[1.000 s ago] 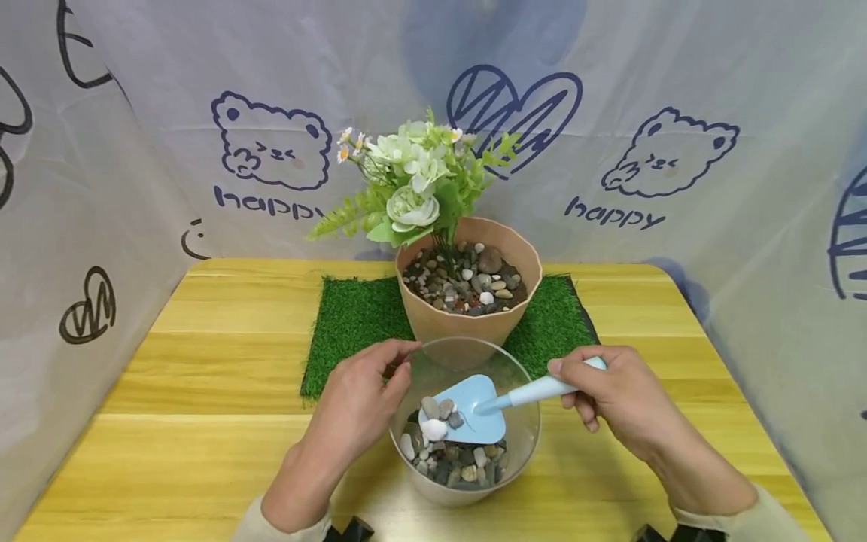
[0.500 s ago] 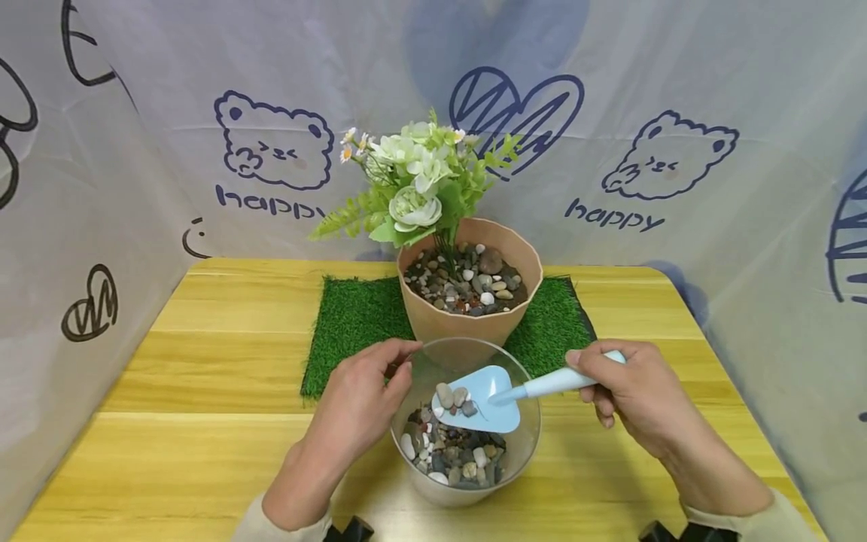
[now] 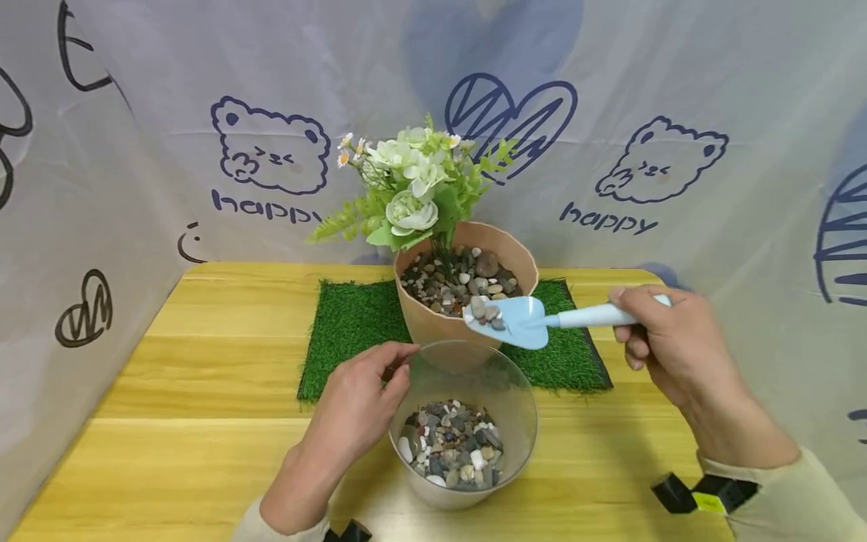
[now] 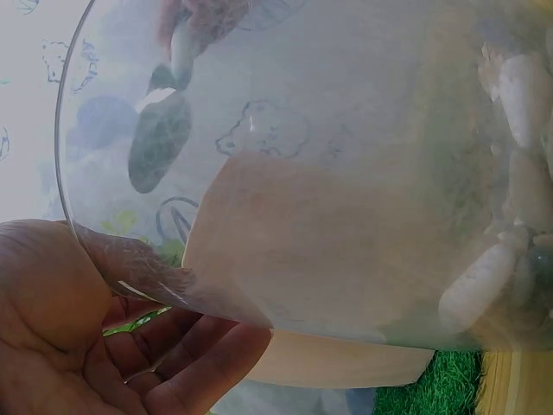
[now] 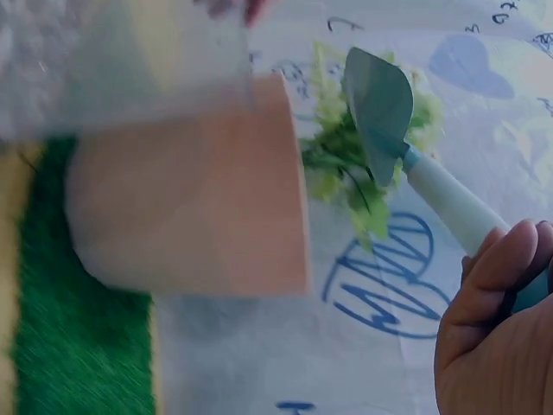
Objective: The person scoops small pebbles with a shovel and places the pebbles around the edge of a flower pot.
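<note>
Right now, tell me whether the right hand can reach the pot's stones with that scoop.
Probably yes: the right hand holds the scoop near the front of the pot, whose open top leaves the stones exposed; the flowers rise farther left.

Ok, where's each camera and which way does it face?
Head: on the head, facing forward and down at the table; left hand and right hand show.
Left wrist: on that wrist, facing through the clear container; left hand near, right hand beyond.
Right wrist: on that wrist, facing the pot; right hand near, left hand blurred.
Both wrist views share the scoop.
</note>
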### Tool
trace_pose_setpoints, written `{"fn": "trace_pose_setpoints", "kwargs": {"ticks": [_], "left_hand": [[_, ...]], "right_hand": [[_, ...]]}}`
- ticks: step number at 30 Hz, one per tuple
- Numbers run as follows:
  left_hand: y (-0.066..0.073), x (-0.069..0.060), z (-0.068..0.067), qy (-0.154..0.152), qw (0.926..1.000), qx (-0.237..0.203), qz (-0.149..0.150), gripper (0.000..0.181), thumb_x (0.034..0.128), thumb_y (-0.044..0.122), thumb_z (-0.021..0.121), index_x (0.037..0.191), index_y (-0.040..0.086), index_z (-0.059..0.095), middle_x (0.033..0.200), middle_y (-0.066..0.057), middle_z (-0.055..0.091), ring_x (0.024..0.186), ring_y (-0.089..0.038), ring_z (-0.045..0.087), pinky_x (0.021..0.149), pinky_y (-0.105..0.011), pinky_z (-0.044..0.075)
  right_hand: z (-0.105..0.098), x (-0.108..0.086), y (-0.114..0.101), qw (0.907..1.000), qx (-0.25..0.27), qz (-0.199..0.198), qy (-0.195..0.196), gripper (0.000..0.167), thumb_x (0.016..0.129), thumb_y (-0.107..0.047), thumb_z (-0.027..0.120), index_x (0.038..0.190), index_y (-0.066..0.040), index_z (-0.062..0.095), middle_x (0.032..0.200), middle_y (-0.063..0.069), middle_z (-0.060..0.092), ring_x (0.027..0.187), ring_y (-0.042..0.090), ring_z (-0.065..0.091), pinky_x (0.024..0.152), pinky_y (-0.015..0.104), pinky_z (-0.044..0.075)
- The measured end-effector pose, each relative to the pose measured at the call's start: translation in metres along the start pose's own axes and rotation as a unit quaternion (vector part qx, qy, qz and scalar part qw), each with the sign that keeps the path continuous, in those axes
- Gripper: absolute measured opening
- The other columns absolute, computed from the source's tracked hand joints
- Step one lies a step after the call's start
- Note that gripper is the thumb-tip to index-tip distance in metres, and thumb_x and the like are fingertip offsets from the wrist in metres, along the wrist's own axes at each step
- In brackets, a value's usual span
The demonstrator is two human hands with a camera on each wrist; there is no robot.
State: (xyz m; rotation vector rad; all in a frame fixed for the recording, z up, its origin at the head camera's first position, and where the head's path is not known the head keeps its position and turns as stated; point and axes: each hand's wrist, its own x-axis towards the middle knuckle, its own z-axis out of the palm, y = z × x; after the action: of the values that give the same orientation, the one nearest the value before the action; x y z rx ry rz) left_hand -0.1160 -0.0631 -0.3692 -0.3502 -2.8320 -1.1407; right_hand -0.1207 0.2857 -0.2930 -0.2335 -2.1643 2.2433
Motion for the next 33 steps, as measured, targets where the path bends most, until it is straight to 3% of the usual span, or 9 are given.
{"fn": "trace_pose_setpoints", "kwargs": {"ticks": [4, 7, 9, 12, 16, 22, 27, 30, 33], "left_hand": [[0.000, 0.000, 0.000, -0.002, 1.0000, -0.004, -0.003, 0.030, 0.1023, 0.017, 0.065, 0.131, 0.021, 0.073, 0.115, 0.000, 0.076, 0.078, -0.007, 0.061, 0.062, -0.023, 0.052], [-0.001, -0.001, 0.000, -0.002, 1.0000, -0.007, -0.003, 0.030, 0.1022, 0.016, 0.065, 0.131, 0.020, 0.073, 0.114, 0.000, 0.076, 0.077, -0.007, 0.060, 0.060, -0.023, 0.051], [-0.002, -0.001, 0.001, -0.002, 1.0000, -0.008, -0.003, 0.030, 0.1021, 0.016, 0.065, 0.131, 0.021, 0.073, 0.114, 0.000, 0.076, 0.076, -0.007, 0.060, 0.059, -0.022, 0.051], [-0.002, -0.001, 0.001, -0.003, 1.0000, -0.007, -0.002, 0.030, 0.1020, 0.016, 0.066, 0.131, 0.021, 0.073, 0.114, 0.000, 0.076, 0.075, -0.007, 0.059, 0.059, -0.023, 0.050], [-0.001, 0.000, 0.001, -0.001, 1.0000, -0.006, 0.000, 0.030, 0.1021, 0.016, 0.065, 0.131, 0.022, 0.073, 0.114, 0.001, 0.076, 0.074, -0.006, 0.059, 0.059, -0.023, 0.050], [-0.001, 0.000, 0.000, 0.000, 1.0000, -0.008, -0.003, 0.031, 0.1022, 0.016, 0.065, 0.131, 0.022, 0.073, 0.113, 0.000, 0.075, 0.065, -0.007, 0.054, 0.054, -0.024, 0.048], [-0.001, 0.000, 0.000, -0.001, 1.0000, -0.008, -0.003, 0.030, 0.1024, 0.016, 0.064, 0.131, 0.022, 0.073, 0.112, 0.000, 0.075, 0.065, -0.006, 0.055, 0.053, -0.024, 0.047], [-0.001, -0.001, 0.000, 0.000, 0.9999, -0.010, -0.002, 0.030, 0.1024, 0.016, 0.064, 0.131, 0.022, 0.073, 0.113, 0.000, 0.075, 0.065, -0.006, 0.054, 0.052, -0.024, 0.047], [-0.002, -0.001, 0.000, 0.001, 1.0000, -0.010, 0.001, 0.030, 0.1021, 0.016, 0.064, 0.131, 0.021, 0.073, 0.113, -0.001, 0.076, 0.064, -0.006, 0.054, 0.052, -0.024, 0.047]], "right_hand": [[-0.006, 0.023, -0.017, 0.9986, -0.019, -0.020, 0.046, 0.019, 0.100, -0.019, 0.073, 0.086, -0.008, 0.077, 0.059, 0.002, 0.063, 0.043, 0.008, 0.049, 0.040, 0.022, 0.046], [-0.006, 0.039, -0.026, 0.9909, -0.097, -0.029, 0.089, 0.020, 0.100, -0.022, 0.072, 0.088, -0.007, 0.074, 0.061, 0.000, 0.064, 0.045, 0.009, 0.051, 0.042, 0.023, 0.048], [-0.004, 0.047, -0.030, 0.9794, -0.161, -0.038, 0.116, 0.023, 0.099, -0.025, 0.071, 0.090, -0.004, 0.071, 0.061, -0.002, 0.064, 0.047, 0.009, 0.052, 0.044, 0.025, 0.050], [0.002, 0.056, -0.034, 0.9523, -0.264, -0.054, 0.143, 0.029, 0.099, -0.029, 0.068, 0.095, -0.001, 0.069, 0.061, -0.005, 0.065, 0.049, 0.011, 0.056, 0.047, 0.027, 0.053], [0.015, 0.062, -0.043, 0.8997, -0.397, -0.098, 0.153, 0.035, 0.098, -0.036, 0.063, 0.095, -0.003, 0.071, 0.058, -0.006, 0.065, 0.048, 0.016, 0.059, 0.045, 0.030, 0.050], [0.049, 0.065, -0.053, 0.7836, -0.555, -0.245, 0.136, 0.037, 0.100, -0.033, 0.060, 0.081, -0.002, 0.069, 0.051, 0.003, 0.048, 0.045, 0.022, 0.043, 0.043, 0.034, 0.031], [0.065, 0.062, -0.047, 0.6974, -0.605, -0.368, 0.107, 0.033, 0.100, -0.024, 0.065, 0.079, 0.001, 0.064, 0.053, 0.007, 0.051, 0.043, 0.024, 0.044, 0.040, 0.040, 0.037], [0.069, 0.061, -0.043, 0.6734, -0.606, -0.410, 0.104, 0.033, 0.098, -0.022, 0.067, 0.073, -0.003, 0.058, 0.053, 0.009, 0.054, 0.043, 0.026, 0.046, 0.040, 0.045, 0.042], [0.068, 0.058, -0.041, 0.6752, -0.601, -0.415, 0.103, 0.036, 0.098, -0.021, 0.066, 0.069, -0.007, 0.052, 0.051, 0.006, 0.048, 0.043, 0.024, 0.042, 0.039, 0.043, 0.038]]}}
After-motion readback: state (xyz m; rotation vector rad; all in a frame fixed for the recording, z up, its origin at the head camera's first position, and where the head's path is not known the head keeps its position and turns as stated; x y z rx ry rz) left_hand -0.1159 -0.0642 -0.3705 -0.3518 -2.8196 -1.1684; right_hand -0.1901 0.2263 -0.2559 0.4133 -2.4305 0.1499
